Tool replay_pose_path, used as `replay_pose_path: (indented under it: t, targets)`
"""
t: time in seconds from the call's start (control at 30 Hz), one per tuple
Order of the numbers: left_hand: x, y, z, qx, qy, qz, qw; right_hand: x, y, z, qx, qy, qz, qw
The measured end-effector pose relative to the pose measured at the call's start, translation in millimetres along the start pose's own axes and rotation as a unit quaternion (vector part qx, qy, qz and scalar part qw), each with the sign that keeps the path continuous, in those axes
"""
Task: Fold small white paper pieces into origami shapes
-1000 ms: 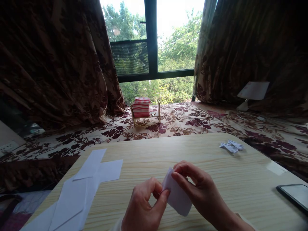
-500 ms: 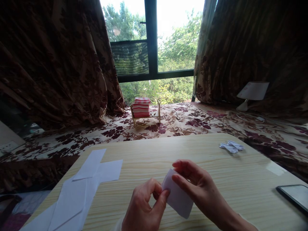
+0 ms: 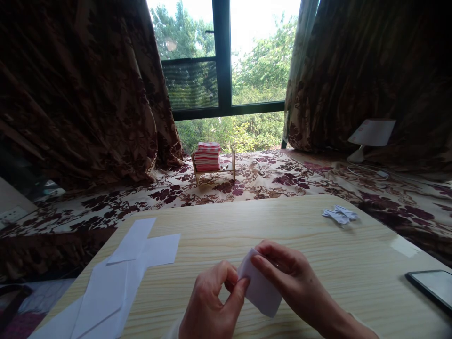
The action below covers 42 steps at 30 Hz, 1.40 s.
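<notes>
Between my two hands, just above the near part of the table, is a small folded piece of white paper point(image 3: 264, 293), held tilted. My left hand point(image 3: 216, 296) pinches its left edge between thumb and forefinger. On the other side, my right hand point(image 3: 293, 270) is closed on the upper right edge, thumb on the near face and fingers behind, partly hidden by the paper. Several loose white paper sheets point(image 3: 106, 287) lie overlapping at the table's left. Small folded paper pieces point(image 3: 341, 214) rest near the far right corner.
The light wood table point(image 3: 226, 226) carries a phone-like dark-edged device point(image 3: 432, 285) at its right edge. Beyond it, a small wooden stand point(image 3: 233, 165) with folded pink striped cloths point(image 3: 207, 157) and a white lamp point(image 3: 372, 134) stand on the flowered cover.
My right fingers have come down and closed onto the paper's upper right edge. The paper's lower corner has shifted slightly up. My left hand keeps its pinch.
</notes>
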<state>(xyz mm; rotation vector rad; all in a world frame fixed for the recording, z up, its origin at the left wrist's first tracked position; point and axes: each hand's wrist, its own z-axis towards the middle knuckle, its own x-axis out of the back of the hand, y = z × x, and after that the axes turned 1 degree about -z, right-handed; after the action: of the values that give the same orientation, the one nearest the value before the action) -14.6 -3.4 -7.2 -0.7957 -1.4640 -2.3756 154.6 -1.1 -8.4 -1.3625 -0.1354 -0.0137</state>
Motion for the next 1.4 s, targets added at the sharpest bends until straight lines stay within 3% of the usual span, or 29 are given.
replay_pose_path:
  t: [0.17, 0.3, 0.47, 0.67, 0.87, 0.93, 1.07, 1.17, 1.27, 1.4]
  targets:
    - [3.5, 3.4, 2.2, 0.010, 0.013, 0.012, 1.000, -1.0, -0.9, -0.9, -0.010, 0.008, 0.012, 1.000]
    - [6.7, 6.6, 7.2, 0.052, 0.015, -0.059, 0.997, 0.2, -0.5, -0.2, -0.012, 0.010, 0.011, 1.000]
    - [11.4, 5.2, 13.2, 0.105, -0.108, -0.096, 0.984, 1.3, -2.0, -0.4, -0.001, -0.009, -0.016, 1.000]
    - [18.4, 5.7, 16.6, 0.153, -0.174, -0.148, 0.962, -0.4, -8.1, -1.7, 0.017, -0.040, -0.063, 0.997]
    - [21.7, 13.5, 16.6, 0.110, -0.234, -0.180, 0.949, -0.1, -13.3, -1.6, 0.077, -0.061, -0.127, 0.987]
    - [21.5, 12.5, 17.0, 0.093, -0.209, -0.174, 0.958, 3.7, -12.4, 1.0, 0.035, -0.043, -0.092, 0.994]
    - [16.3, 3.4, 17.2, 0.098, -0.072, -0.183, 0.976, 9.4, -9.9, 7.1, -0.033, 0.025, 0.035, 0.999]
    - [11.2, -1.8, 16.1, 0.119, -0.004, -0.195, 0.973, 3.1, -11.0, 6.9, -0.042, -0.038, 0.078, 0.995]
    - [8.2, -1.5, 14.2, 0.130, 0.012, -0.211, 0.969, -8.0, -12.1, 3.6, -0.039, -0.098, 0.118, 0.987]
    - [6.8, 0.9, 13.0, 0.150, 0.016, -0.216, 0.965, -15.1, -6.9, 1.8, -0.030, -0.103, 0.147, 0.983]
